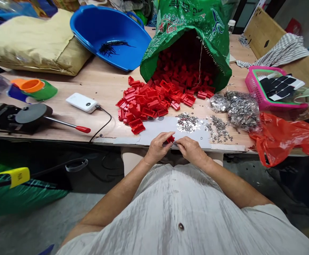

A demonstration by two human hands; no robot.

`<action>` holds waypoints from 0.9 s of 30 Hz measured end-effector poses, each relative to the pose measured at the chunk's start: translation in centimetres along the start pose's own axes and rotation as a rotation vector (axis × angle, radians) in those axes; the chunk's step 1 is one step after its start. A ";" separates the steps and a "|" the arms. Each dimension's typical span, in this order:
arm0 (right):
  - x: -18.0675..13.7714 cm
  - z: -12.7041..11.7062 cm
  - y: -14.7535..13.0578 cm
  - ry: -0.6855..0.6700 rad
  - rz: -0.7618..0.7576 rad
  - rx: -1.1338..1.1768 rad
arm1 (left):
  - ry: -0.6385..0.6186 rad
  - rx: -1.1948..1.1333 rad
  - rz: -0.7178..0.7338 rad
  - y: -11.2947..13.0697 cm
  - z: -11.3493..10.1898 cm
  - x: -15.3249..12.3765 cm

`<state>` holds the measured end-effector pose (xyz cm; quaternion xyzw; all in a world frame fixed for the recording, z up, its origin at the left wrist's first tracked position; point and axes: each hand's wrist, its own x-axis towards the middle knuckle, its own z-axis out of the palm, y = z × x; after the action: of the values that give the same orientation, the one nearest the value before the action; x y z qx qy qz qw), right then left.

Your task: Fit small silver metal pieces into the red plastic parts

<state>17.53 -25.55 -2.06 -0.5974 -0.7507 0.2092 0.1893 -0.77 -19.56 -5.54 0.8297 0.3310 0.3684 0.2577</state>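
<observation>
- I'm seeing a wooden workbench [101,83] stretching across a cluttered room, concrete floor [85,209] showing below.
- A green sack [188,17] is gaping forward, red parts [146,102] heaping at its mouth; a blue basin [127,32] is sitting beside it.
- Left hand [158,147] is grasping a red piece [171,139] at the bench's front edge.
- Right hand [193,148] is pinching alongside; on what, I can't tell.
</observation>
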 end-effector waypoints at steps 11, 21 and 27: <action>-0.1 0.3 0.0 0.021 -0.024 0.053 | 0.008 0.002 0.023 0.0 -0.1 -0.1; 0.0 0.0 -0.5 0.017 -0.017 0.031 | 0.014 0.010 0.020 0.1 -0.1 -0.1; 0.5 0.7 -1.3 -0.019 -0.020 -0.121 | 0.012 0.003 0.019 0.1 0.0 -0.1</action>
<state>16.01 -25.38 -1.89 -0.5982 -0.7696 0.1672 0.1481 -0.80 -19.64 -5.50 0.8308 0.3254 0.3754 0.2509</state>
